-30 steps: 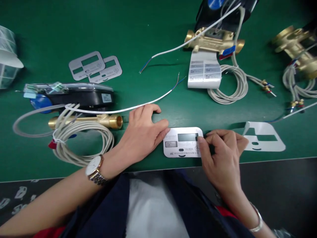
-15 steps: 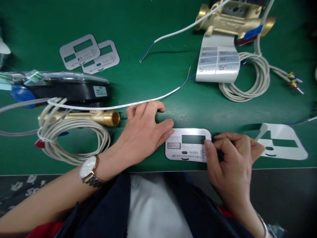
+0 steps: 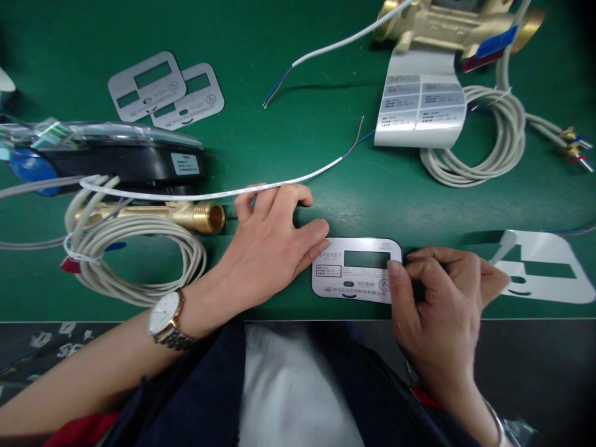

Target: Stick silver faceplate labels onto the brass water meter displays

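The faceplate label (image 3: 356, 269), flat at the near edge of the green mat (image 3: 302, 143), is steadied by the thumb of the spread left hand (image 3: 270, 239) and pinched at its right edge by the right hand (image 3: 442, 298), where a gentle, crease-free pull seems best.

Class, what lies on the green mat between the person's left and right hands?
Head view: a silver faceplate label lies flat, left hand touching one end, right hand gripping the other.
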`<state>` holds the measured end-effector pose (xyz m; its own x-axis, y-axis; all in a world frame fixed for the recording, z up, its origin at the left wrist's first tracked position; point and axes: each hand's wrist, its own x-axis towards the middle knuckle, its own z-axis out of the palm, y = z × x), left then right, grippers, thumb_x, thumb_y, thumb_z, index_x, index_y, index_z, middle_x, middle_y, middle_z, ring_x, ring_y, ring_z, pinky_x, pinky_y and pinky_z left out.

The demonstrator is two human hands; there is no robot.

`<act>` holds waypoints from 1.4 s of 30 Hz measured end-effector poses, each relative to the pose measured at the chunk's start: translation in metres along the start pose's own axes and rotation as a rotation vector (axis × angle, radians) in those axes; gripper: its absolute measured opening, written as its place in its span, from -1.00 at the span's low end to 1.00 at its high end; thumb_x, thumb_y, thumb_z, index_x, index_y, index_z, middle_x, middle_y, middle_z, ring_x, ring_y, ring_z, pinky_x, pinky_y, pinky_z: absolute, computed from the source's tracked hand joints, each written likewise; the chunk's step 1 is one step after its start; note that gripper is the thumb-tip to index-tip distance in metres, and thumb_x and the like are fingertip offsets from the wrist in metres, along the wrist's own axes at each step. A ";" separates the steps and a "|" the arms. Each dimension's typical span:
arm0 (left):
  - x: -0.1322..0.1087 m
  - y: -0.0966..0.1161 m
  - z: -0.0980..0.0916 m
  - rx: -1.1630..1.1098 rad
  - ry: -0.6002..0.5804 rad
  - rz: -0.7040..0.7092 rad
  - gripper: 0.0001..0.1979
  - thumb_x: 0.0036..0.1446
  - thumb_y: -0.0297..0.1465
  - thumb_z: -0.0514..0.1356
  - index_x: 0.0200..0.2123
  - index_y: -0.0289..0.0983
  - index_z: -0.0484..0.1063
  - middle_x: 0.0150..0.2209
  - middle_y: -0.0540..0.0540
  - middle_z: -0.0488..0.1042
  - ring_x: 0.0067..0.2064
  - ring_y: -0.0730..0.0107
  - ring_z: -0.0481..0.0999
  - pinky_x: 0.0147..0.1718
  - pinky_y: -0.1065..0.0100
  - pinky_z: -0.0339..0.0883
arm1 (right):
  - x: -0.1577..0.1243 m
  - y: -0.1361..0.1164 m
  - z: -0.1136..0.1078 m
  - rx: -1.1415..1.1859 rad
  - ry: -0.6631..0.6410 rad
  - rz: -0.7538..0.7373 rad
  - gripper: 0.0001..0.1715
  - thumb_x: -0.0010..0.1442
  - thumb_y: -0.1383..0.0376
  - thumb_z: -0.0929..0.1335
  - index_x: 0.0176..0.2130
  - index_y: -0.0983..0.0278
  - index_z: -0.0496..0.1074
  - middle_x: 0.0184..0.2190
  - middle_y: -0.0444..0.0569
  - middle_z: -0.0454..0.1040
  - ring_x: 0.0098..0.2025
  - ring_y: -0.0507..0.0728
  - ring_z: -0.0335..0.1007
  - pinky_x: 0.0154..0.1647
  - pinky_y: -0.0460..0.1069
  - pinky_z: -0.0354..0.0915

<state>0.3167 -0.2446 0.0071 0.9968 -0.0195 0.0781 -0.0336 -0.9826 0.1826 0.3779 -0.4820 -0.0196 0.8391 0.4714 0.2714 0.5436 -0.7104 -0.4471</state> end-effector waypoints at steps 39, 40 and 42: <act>-0.070 0.029 0.007 0.083 0.139 0.253 -0.54 0.28 -0.25 0.31 0.23 -0.08 0.45 -0.29 0.00 0.51 -0.24 0.26 0.37 -0.20 0.14 0.07 | -0.017 -0.015 0.001 0.245 0.160 -0.293 -0.73 0.21 0.45 0.46 -0.33 0.19 0.31 -0.36 -0.09 0.51 -0.12 0.19 0.42 -0.03 0.16 0.35; -0.070 0.029 0.007 0.075 0.120 0.255 -0.55 0.28 -0.26 0.32 0.22 -0.11 0.45 -0.31 0.02 0.50 -0.27 0.28 0.37 -0.23 0.14 0.07 | -0.024 -0.019 0.000 0.298 0.142 -0.374 -0.71 0.19 0.47 0.47 -0.32 0.18 0.32 -0.37 -0.12 0.52 -0.15 0.17 0.46 -0.09 0.12 0.38; -0.071 0.028 0.003 0.045 0.118 0.282 -0.63 0.28 -0.27 0.32 0.13 -0.16 0.50 -0.35 0.03 0.50 -0.30 0.30 0.40 -0.24 0.14 0.09 | -0.039 -0.025 -0.003 0.383 0.094 -0.393 -0.73 0.19 0.41 0.49 -0.34 0.16 0.34 -0.38 -0.15 0.55 -0.23 0.14 0.50 -0.20 0.09 0.42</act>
<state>0.2450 -0.2709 0.0033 0.9330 -0.2736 0.2337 -0.3017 -0.9487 0.0941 0.3320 -0.4841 -0.0162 0.5818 0.6018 0.5471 0.7855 -0.2414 -0.5698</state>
